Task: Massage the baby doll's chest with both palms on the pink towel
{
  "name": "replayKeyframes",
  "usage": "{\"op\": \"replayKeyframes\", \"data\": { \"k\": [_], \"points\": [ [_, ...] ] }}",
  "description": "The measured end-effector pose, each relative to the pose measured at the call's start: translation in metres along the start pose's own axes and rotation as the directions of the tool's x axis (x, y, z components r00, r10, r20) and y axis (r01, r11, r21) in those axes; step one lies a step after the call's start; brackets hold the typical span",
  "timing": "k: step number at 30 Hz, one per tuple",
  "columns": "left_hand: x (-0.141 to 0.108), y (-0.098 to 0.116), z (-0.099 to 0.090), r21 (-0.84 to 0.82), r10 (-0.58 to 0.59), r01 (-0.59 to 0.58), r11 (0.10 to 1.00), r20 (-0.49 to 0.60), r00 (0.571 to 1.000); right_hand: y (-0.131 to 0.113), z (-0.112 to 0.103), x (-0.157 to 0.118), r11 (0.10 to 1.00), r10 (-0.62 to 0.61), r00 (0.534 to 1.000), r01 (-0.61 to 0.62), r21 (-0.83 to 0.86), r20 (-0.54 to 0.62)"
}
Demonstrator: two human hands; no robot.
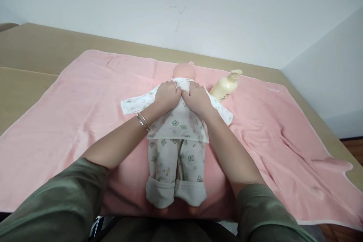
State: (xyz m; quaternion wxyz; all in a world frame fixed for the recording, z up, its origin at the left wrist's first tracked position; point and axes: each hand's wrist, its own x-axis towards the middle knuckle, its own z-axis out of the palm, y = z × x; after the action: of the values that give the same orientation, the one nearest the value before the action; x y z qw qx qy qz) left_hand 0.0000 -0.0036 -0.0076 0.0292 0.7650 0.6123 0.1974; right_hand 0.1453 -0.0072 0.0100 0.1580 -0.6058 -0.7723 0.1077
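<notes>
A baby doll (181,128) in a white printed top and trousers lies stretched out, its bald head (183,71) away from me and its feet at the near edge. No facial features show from here. My left hand (168,96) rests flat on the left upper part of its torso, fingers pointing at the shoulder. On the other side, my right hand (197,99) lies the same way, palm down. Both thumbs meet or nearly meet at the middle. The doll's sleeves spread out to either side, and the trouser cuffs (190,193) are turned up.
Under the doll a pink blanket (70,121) covers much of the wooden table (36,47), with folds at the right. A cream pump bottle (225,87) leans or lies beside the doll's right-hand sleeve. Behind the table stands a white wall (241,15).
</notes>
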Motion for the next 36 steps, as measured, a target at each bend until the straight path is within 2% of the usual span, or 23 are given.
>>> {"op": "replayKeyframes", "data": {
  "k": [6, 9, 11, 13, 16, 18, 20, 23, 24, 28, 31, 34, 36],
  "points": [
    [-0.020, 0.018, -0.008, 0.144, 0.104, -0.107, 0.984, 0.026, 0.994, 0.018, -0.013, 0.003, 0.990, -0.055, 0.995, 0.044, 0.131, 0.080],
    [-0.030, 0.024, -0.006, 0.206, 0.187, -0.189, 0.960, 0.029, 0.982, 0.021, -0.017, 0.005, 0.992, -0.093, 0.988, 0.081, 0.097, 0.121],
    [-0.028, 0.021, -0.003, 0.187, 0.203, -0.203, 0.961, 0.019, 0.979, 0.015, -0.016, 0.004, 0.996, -0.094, 0.988, 0.091, 0.026, 0.123],
    [-0.020, 0.013, -0.002, 0.095, 0.158, -0.158, 0.983, 0.009, 0.987, 0.002, -0.014, -0.003, 0.996, -0.044, 0.993, 0.052, -0.068, 0.106],
    [-0.004, -0.002, -0.001, -0.109, 0.036, -0.032, 0.994, 0.033, 0.999, -0.022, -0.007, -0.024, 0.979, 0.032, 0.996, -0.015, -0.202, 0.081],
    [0.003, -0.009, -0.001, -0.200, -0.013, 0.022, 0.979, 0.044, 0.999, -0.034, -0.004, -0.038, 0.966, 0.006, 0.994, 0.022, -0.259, 0.106],
    [0.005, -0.010, -0.001, -0.205, -0.028, 0.032, 0.978, 0.023, 0.999, -0.038, -0.004, -0.045, 0.947, -0.071, 0.985, 0.115, -0.299, 0.155],
    [-0.004, -0.001, -0.001, -0.084, -0.011, 0.010, 0.996, -0.011, 1.000, -0.025, -0.009, -0.033, 0.932, -0.172, 0.964, 0.226, -0.283, 0.203],
    [-0.009, 0.003, 0.000, -0.042, 0.007, -0.008, 0.999, -0.019, 1.000, -0.018, -0.010, -0.025, 0.941, -0.173, 0.964, 0.222, -0.257, 0.200],
    [-0.031, 0.019, 0.003, 0.080, 0.176, -0.172, 0.982, -0.039, 0.984, 0.002, -0.006, 0.003, 0.986, 0.017, 0.997, -0.005, -0.165, 0.072],
    [-0.036, 0.022, 0.003, 0.129, 0.280, -0.275, 0.953, -0.022, 0.960, -0.002, -0.002, 0.002, 0.987, 0.033, 0.999, -0.029, -0.160, 0.022],
    [-0.026, 0.014, -0.004, 0.089, 0.267, -0.268, 0.959, 0.033, 0.963, -0.018, -0.004, -0.016, 0.972, 0.024, 0.998, -0.009, -0.233, 0.059],
    [-0.014, 0.006, -0.009, 0.010, 0.169, -0.170, 0.985, 0.057, 0.984, -0.029, -0.005, -0.031, 0.960, -0.009, 0.997, 0.031, -0.278, 0.082]
  ]
}}
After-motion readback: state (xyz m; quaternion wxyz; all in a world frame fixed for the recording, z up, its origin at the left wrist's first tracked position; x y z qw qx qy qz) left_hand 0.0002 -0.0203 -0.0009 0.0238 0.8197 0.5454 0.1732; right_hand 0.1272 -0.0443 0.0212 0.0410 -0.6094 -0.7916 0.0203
